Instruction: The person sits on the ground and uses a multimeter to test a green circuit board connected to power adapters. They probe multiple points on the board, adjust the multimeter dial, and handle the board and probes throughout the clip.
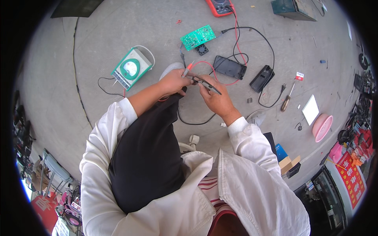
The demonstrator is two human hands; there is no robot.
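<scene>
My left hand (173, 83) is closed on a probe (188, 69) with a red grip, above my knee in black trousers (143, 145). My right hand (215, 100) grips a thin dark grey piece (209, 85), its near end meeting my left fingers; small details between the fingers are hidden. A red lead loops around both hands. Beyond them lie a green circuit board (198, 37), a small black fan (202, 49) and an open black plastic shell (230, 67). A black charger-like case (261, 79) with a cord and plug lies to the right.
An analog meter (129, 69) sits left; a red multimeter (219, 5) at the top. A screwdriver (287, 98), white tile (310, 110) and pink basin (322, 128) lie right. A metal box (293, 10) stands top right; cluttered goods and a chair (57, 172) line both sides.
</scene>
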